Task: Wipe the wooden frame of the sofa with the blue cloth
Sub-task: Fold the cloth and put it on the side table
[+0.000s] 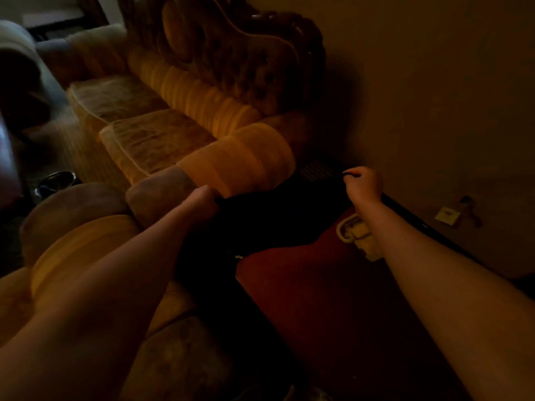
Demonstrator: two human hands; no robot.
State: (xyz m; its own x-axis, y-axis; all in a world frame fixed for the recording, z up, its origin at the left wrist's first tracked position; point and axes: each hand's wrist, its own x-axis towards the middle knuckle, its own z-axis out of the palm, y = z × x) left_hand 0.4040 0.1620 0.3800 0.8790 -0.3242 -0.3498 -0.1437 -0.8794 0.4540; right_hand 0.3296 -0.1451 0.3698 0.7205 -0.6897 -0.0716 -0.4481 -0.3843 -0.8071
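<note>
- The room is dim; a long yellow-orange upholstered sofa (185,111) with a carved dark wooden frame (292,27) along the top of its backrest runs away from the person toward the upper left, against a plain wall (434,82).
- Both bare forearms reach forward over the near armrest. The left hand (207,199) is at the armrest's edge, its fingers hidden in a dark cloth (278,209); it seems to grip that cloth, but the fingers cannot be made out.
- The right hand (363,182) is raised beside the wall, thumb and fingers pinching the cloth's upper edge, so the fabric is stretched between the two hands.
- This cloth is probably the blue one the task names, though in this light it reads almost black.
- Below it lies a red cushion (318,299) with a cream looped handle (354,230); a metal bowl (56,182) sits on the floor at left.
- The carved wood lies up and ahead of both hands, its long axis following the sofa's back. The right hand is the nearer one to the frame's closest end, so the wipe likely begins from that side; no wood is touched yet.
</note>
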